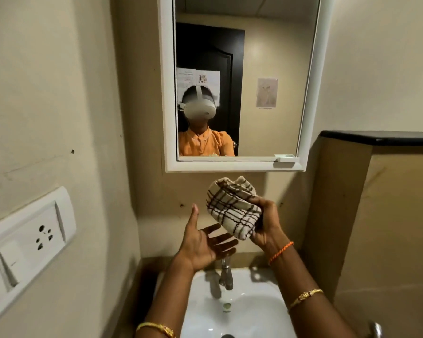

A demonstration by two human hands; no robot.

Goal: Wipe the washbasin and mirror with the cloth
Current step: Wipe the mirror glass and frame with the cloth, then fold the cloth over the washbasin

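Note:
A bunched cream cloth with brown checks (pixel 232 206) is held up in front of the wall below the mirror (pixel 261 69). My right hand (pixel 266 223) grips its right side, fingers curled round the folds. My left hand (pixel 205 245) is beside it to the left, palm up, fingers spread, holding nothing and just short of the cloth's lower end. The white washbasin (pixel 254 311) lies below both hands, with a metal tap (pixel 226 276) at its back edge. The mirror has a white frame and reflects a person in an orange top wearing a headset.
A white switch and socket plate (pixel 25 237) is on the left wall. To the right stands a beige partition with a black top ledge (pixel 379 137). A metal fitting (pixel 376 330) shows at the lower right edge.

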